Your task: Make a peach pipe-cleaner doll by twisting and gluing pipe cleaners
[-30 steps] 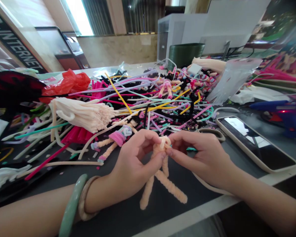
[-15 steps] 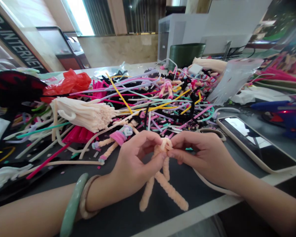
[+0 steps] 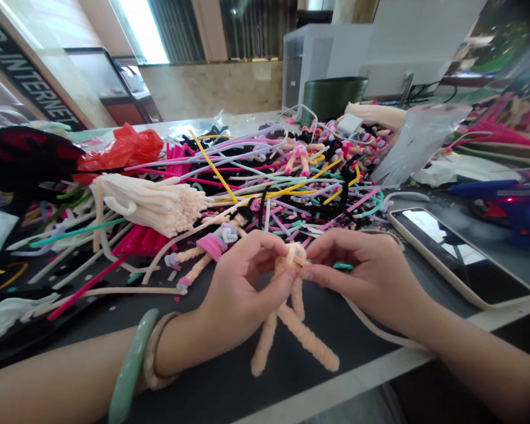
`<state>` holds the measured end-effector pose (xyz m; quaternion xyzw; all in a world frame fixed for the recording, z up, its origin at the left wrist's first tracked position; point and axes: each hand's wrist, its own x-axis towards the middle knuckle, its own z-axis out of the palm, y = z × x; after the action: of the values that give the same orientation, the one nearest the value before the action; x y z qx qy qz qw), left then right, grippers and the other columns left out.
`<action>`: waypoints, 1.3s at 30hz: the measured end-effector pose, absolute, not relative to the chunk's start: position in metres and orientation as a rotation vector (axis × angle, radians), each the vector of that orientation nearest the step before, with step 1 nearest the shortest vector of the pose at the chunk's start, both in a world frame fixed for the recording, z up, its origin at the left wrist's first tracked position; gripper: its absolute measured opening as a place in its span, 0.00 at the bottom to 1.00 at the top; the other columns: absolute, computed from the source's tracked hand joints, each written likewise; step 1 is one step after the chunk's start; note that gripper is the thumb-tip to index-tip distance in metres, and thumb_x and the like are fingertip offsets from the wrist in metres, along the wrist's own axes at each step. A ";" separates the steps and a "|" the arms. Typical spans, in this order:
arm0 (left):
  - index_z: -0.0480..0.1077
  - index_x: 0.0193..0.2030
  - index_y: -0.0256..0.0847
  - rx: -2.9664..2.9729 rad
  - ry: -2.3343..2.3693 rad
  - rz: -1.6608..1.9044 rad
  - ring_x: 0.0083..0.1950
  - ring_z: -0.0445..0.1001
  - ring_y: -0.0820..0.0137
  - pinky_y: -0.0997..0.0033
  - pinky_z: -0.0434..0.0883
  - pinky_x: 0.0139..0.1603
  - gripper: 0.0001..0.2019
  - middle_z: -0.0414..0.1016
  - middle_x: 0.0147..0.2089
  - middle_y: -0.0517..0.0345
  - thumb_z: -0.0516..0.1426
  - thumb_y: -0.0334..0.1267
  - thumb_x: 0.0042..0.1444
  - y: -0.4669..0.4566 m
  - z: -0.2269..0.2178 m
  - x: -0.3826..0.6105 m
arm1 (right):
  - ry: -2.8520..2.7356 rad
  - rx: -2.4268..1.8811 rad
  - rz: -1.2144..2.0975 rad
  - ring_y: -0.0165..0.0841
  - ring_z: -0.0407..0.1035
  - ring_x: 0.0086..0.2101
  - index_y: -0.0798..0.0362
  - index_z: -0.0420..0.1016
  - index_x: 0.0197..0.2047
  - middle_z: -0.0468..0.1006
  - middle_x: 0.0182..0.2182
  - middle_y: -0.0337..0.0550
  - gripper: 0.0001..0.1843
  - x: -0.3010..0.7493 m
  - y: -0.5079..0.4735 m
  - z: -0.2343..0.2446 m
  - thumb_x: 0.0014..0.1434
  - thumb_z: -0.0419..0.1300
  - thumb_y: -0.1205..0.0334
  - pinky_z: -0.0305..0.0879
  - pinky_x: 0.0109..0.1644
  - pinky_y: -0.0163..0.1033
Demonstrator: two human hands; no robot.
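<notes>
A peach pipe-cleaner figure [image 3: 291, 318] with two twisted legs hangs over the dark table [image 3: 229, 383], its top pinched between both hands. My left hand [image 3: 238, 294] grips the figure's upper part from the left with thumb and fingers closed. My right hand [image 3: 366, 274] pinches the looped top from the right. A loose peach pipe cleaner [image 3: 380, 333] trails from under my right hand toward the table edge. A green bangle [image 3: 130, 371] sits on my left wrist.
A big heap of coloured pipe cleaners [image 3: 265, 176] fills the table behind my hands, with a bundle of cream ones [image 3: 154, 203], a finished small doll [image 3: 207, 247] and a red bag [image 3: 123, 147]. A phone [image 3: 454, 253] lies at right, a blue glue gun [image 3: 507, 200] beyond it.
Both hands stay pinched on the figure's top; my fingers have shifted slightly round the loop and the legs have swung a little.
</notes>
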<state>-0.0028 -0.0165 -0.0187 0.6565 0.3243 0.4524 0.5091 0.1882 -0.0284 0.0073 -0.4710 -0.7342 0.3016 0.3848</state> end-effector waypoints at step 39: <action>0.69 0.37 0.39 1.392 0.659 1.098 0.36 0.73 0.77 0.79 0.72 0.36 0.05 0.72 0.36 0.61 0.60 0.28 0.56 -0.013 -0.015 -0.002 | -1.795 -1.136 0.942 0.25 0.64 0.26 0.52 0.71 0.35 0.72 0.26 0.35 0.05 0.187 -0.028 0.007 0.61 0.59 0.60 0.62 0.27 0.29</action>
<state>-0.0016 -0.0129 -0.0146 0.5968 0.2827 0.4709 0.5849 0.1871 -0.0281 0.0073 -0.4485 -0.7089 0.3718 0.3977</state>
